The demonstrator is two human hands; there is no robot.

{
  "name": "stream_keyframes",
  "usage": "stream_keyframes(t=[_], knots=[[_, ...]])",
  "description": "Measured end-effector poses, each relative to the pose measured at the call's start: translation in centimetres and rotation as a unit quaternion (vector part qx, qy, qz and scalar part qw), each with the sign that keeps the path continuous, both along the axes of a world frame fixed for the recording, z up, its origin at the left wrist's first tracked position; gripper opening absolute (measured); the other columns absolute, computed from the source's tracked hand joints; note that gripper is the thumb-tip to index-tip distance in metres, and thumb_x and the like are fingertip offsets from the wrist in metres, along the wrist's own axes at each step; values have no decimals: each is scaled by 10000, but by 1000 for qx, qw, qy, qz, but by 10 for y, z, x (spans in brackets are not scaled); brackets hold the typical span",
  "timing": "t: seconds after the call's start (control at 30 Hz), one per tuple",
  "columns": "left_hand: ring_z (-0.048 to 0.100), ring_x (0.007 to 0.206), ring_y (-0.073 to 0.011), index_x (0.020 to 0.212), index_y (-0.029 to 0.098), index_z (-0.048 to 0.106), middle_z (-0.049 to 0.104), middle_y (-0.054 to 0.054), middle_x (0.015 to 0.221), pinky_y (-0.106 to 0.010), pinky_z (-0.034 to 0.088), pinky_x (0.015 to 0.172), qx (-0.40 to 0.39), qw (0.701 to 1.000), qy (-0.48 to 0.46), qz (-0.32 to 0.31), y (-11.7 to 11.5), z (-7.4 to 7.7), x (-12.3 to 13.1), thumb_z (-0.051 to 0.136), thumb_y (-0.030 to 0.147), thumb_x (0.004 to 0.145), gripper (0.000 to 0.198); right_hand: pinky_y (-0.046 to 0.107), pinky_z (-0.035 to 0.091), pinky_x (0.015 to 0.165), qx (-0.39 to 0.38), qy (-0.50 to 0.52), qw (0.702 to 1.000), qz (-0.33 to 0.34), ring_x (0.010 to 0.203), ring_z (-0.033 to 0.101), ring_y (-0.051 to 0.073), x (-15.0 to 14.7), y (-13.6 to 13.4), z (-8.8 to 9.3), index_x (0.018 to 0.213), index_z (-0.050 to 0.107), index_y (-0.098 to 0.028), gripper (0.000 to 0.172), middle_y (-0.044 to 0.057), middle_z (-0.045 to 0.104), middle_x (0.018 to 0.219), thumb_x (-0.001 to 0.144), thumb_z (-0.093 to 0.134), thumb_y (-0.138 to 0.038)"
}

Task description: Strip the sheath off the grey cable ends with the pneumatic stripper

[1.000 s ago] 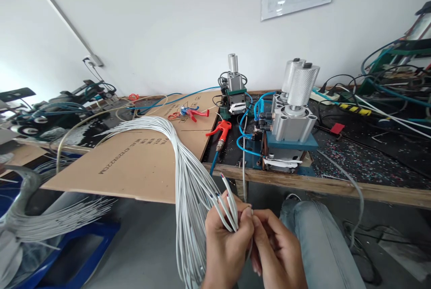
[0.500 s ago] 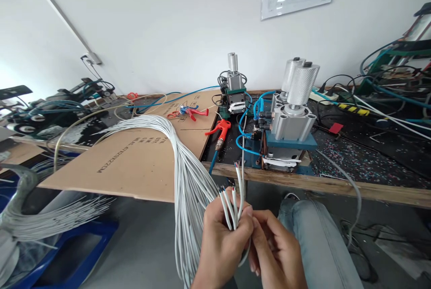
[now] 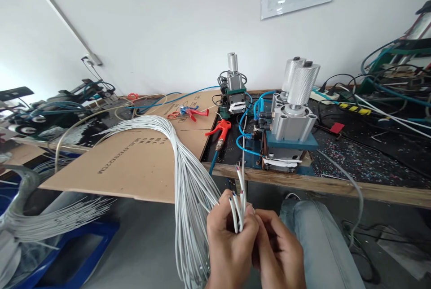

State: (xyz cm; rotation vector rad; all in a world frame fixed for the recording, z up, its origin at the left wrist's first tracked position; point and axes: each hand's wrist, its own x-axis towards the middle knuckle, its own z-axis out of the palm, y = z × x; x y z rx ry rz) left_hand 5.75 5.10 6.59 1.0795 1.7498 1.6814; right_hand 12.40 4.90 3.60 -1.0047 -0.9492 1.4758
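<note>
My left hand point(image 3: 229, 246) is closed around a few grey cable ends point(image 3: 237, 199) that stick up from its fingers, their coloured inner wires showing at the tips. My right hand point(image 3: 281, 253) sits right beside it, fingers curled and pinching at the same cable ends. A thick bundle of grey cables point(image 3: 182, 159) arches from the cardboard sheet point(image 3: 134, 163) down past my left hand. In front of my hands, on the bench edge, stands a blue pneumatic machine point(image 3: 286, 123) with a knurled metal cylinder on top.
A second small pneumatic unit point(image 3: 233, 89) stands behind a red air gun point(image 3: 220, 129). Blue air hoses, red-blue pliers point(image 3: 190, 111) and cables litter the wooden bench point(image 3: 336, 186). More grey cables point(image 3: 40, 221) lie over a blue bin at lower left. My jeans-clad knee point(image 3: 316, 235) is under the bench.
The cable ends in my left hand were fanned out and leaning left; now they stand gathered and more upright. Both hands shifted slightly right and closer together.
</note>
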Motion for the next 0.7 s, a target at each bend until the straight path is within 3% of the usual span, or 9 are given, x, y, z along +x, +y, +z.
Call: stream_keyframes(t=[0.1, 0.2, 0.7], knots=[[438, 560, -110, 694, 190, 531, 477, 35, 645, -219, 390, 535, -37, 995, 6, -90, 1, -1, -8, 595, 293, 897, 237, 178, 254, 451, 4, -8, 1000, -14, 444, 364, 62, 2, 1, 2, 797, 686, -178, 528, -43, 454, 501, 863, 675, -703], [399, 519, -100, 729, 192, 526, 436, 51, 621, -214, 350, 494, -38, 990, 9, -135, 2, -3, -15, 585, 305, 919, 228, 177, 247, 435, 0, -14, 1000, -20, 417, 357, 61, 4, 1, 4, 789, 692, -175, 535, -53, 422, 476, 857, 678, -705], [415, 437, -89, 721, 195, 560, 432, 55, 534, -172, 353, 401, -36, 985, -71, -154, 1, 1, -16, 645, 369, 905, 267, 171, 265, 446, -3, -3, 1000, -1, 433, 373, 55, 7, 1, 4, 752, 688, -166, 548, -53, 410, 500, 839, 697, -707]])
